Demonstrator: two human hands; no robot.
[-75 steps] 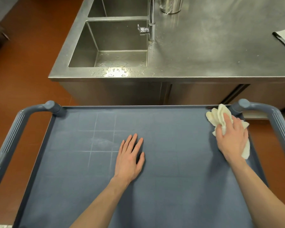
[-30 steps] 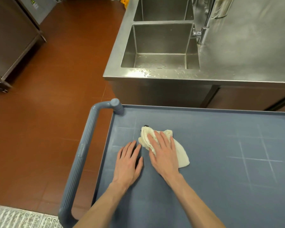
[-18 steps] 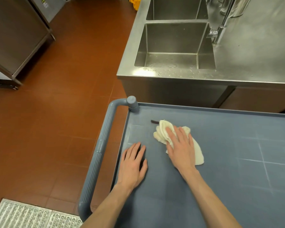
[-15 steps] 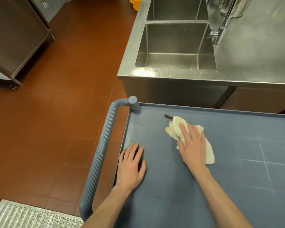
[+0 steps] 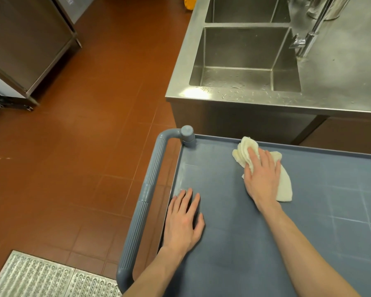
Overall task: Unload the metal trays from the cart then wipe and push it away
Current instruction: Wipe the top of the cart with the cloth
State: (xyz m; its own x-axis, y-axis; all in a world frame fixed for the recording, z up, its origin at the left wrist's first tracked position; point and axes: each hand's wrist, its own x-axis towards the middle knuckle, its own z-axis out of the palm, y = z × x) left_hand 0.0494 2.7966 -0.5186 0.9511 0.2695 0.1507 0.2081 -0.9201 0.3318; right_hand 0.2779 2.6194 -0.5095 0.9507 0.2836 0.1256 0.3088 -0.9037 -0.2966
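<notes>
Pressing down on a crumpled cream cloth (image 5: 284, 185), my right hand (image 5: 262, 179) lies palm-down with fingers stretched toward the far edge of the cart (image 5: 255, 243); the grip is flat and pressing rather than clenched, the cloth pinned beneath it near the far left corner of the blue-grey top. My right forearm runs in from the lower right, straight at the wrist. My left hand (image 5: 183, 221) rests flat on the cart top just inside its left rim, fingers spread and holding nothing. The ribbed grey handle (image 5: 141, 204) runs just beside that hand. Faint pale lines cross the cart's surface. Beyond the cart stands a steel bench (image 5: 341, 61) with a wet sink (image 5: 240, 58); I see no metal trays on the cart top.
</notes>
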